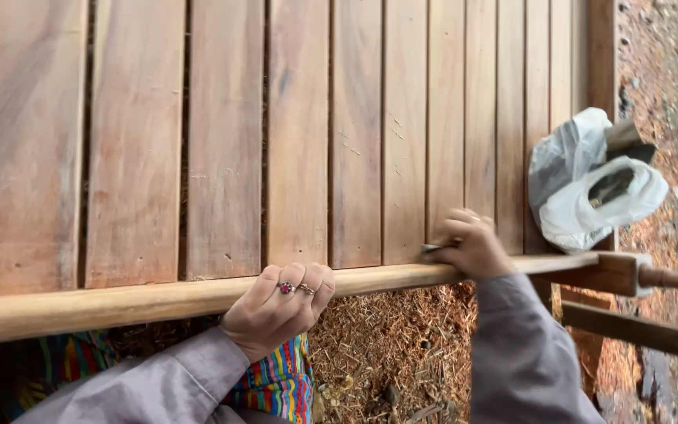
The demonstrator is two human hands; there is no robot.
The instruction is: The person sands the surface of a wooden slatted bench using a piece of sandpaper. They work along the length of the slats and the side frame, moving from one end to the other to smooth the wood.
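My left hand (280, 306), with two rings on its fingers, is curled over the rounded front rail (119, 302) of a slatted wooden panel (300, 133). My right hand (471, 245) rests farther right on the same rail, fingers pinched on a small flat grey piece (433, 248) pressed against the wood where a slat meets the rail. What that piece is I cannot tell. Both arms wear grey sleeves.
A crumpled white plastic bag (590, 192) with dark contents lies at the panel's right edge. A turned wooden leg (672, 279) sticks out to the right, with another bar below it. Wood shavings (394, 338) cover the ground. Striped colourful fabric (276, 385) shows under my left arm.
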